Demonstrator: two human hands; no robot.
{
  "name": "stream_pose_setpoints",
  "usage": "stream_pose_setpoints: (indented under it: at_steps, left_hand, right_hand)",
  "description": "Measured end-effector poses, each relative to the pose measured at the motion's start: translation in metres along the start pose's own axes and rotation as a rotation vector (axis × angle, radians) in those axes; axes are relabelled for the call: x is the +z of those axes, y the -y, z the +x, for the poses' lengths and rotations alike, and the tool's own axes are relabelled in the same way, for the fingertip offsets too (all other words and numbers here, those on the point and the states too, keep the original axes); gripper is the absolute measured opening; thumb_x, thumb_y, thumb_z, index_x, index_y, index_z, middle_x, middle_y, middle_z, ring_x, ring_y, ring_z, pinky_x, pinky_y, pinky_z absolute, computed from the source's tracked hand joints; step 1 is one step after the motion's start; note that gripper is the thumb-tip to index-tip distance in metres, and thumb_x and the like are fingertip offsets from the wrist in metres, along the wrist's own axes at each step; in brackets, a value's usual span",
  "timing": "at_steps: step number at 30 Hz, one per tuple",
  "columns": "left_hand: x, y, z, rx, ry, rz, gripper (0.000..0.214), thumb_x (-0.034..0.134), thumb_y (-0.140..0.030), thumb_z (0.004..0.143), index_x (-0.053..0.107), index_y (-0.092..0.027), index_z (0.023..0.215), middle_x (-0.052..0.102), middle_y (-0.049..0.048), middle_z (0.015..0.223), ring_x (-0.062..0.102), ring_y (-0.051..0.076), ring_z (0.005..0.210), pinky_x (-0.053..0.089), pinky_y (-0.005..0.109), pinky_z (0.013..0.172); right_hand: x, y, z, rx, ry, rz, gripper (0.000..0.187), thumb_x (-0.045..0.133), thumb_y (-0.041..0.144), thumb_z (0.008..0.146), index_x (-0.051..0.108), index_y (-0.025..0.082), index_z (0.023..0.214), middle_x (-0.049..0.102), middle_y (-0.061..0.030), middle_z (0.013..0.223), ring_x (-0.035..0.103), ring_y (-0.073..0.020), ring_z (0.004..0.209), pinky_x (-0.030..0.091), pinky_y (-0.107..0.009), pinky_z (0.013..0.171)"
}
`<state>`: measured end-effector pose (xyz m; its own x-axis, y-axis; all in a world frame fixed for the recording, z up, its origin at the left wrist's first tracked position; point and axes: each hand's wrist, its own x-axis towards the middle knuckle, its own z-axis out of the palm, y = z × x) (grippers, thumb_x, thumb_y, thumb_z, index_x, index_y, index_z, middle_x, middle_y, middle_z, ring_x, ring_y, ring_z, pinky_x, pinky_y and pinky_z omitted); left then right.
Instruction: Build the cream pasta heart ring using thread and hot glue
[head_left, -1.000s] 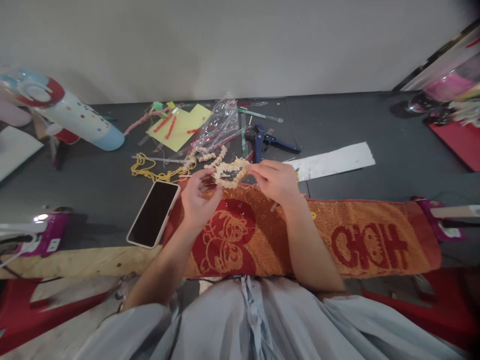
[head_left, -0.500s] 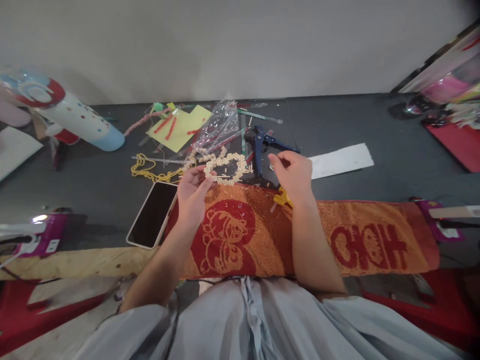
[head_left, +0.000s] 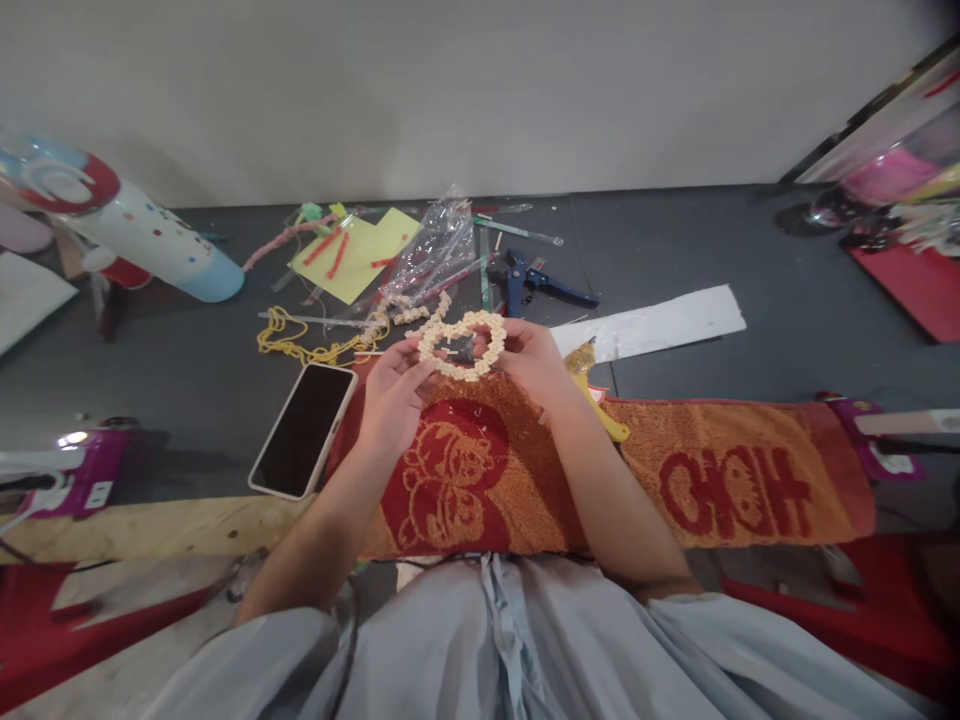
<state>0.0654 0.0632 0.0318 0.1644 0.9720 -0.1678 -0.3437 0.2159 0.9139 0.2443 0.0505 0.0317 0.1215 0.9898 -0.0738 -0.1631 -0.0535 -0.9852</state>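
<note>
A cream heart-shaped beaded ring [head_left: 463, 343] is held up between both my hands above the far edge of an orange and red towel [head_left: 675, 480]. My left hand [head_left: 395, 395] pinches its left side. My right hand [head_left: 531, 360] grips its right side with curled fingers. A small yellow tool [head_left: 596, 385] lies on the towel just right of my right wrist.
A phone [head_left: 304, 428] lies face up left of the towel. Behind the hands are a blue hand tool [head_left: 525, 280], a clear plastic bag [head_left: 435, 255], yellow paper [head_left: 356, 255], yellow cord [head_left: 300, 340] and a white paper strip [head_left: 660, 320]. A spotted white tube [head_left: 142, 240] lies far left.
Half a second ago only my left hand held the heart while my right hand was out to the right; now my right hand has come back and grips the heart's right side.
</note>
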Motion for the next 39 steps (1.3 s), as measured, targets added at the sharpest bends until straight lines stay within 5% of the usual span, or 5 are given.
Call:
stream_pose_setpoints:
  at_steps: [13,23,28,35,39]
  left_hand:
    - [0.009,0.0,-0.005,-0.142,0.01,-0.103,0.036,0.082,-0.022,0.061,0.061,-0.02,0.09,0.072,0.0003,0.087,0.069,0.007,0.074,0.057,0.013,0.063]
    - [0.004,0.004,-0.002,-0.098,0.022,-0.03,0.033,0.079,-0.025,0.067,0.059,-0.02,0.093,0.072,0.0019,0.09,0.069,0.009,0.074,0.058,0.017,0.063]
    - [0.005,0.002,-0.002,-0.078,0.018,-0.046,0.035,0.08,-0.024,0.065,0.059,-0.021,0.092,0.072,0.0016,0.089,0.069,0.009,0.076,0.057,0.016,0.064]
    - [0.003,0.004,-0.003,0.068,0.022,0.068,0.035,0.079,-0.029,0.07,0.058,-0.021,0.097,0.071,0.0039,0.091,0.069,0.011,0.079,0.057,0.019,0.065]
    - [0.0,0.006,-0.005,0.189,0.063,0.192,0.035,0.076,-0.034,0.076,0.057,-0.021,0.102,0.072,0.0053,0.093,0.07,0.013,0.08,0.058,0.023,0.069]
  right_hand:
    - [0.01,-0.001,0.001,0.01,-0.226,0.189,0.027,0.088,0.035,0.044,0.074,0.023,0.064,0.071,0.0018,0.067,0.06,-0.0143,0.06,0.051,-0.031,0.06]
    - [0.001,-0.003,0.004,-0.104,-0.151,-0.035,0.021,0.074,0.041,0.063,0.065,0.021,0.063,0.065,0.0014,0.062,0.057,-0.0131,0.06,0.049,-0.029,0.06]
    - [-0.02,-0.005,0.01,-0.195,-0.301,-0.131,0.019,0.068,0.039,0.071,0.065,0.021,0.069,0.06,0.0025,0.058,0.054,-0.0111,0.055,0.048,-0.028,0.058]
    - [-0.071,-0.003,0.02,-0.337,-0.732,-0.111,0.024,0.065,0.044,0.078,0.065,0.02,0.081,0.063,-0.0002,0.068,0.059,-0.0114,0.058,0.054,-0.03,0.061]
    - [-0.084,0.001,0.019,-0.385,-0.814,-0.168,0.027,0.061,0.046,0.083,0.064,0.02,0.082,0.061,0.0001,0.068,0.059,-0.0118,0.059,0.052,-0.03,0.059]
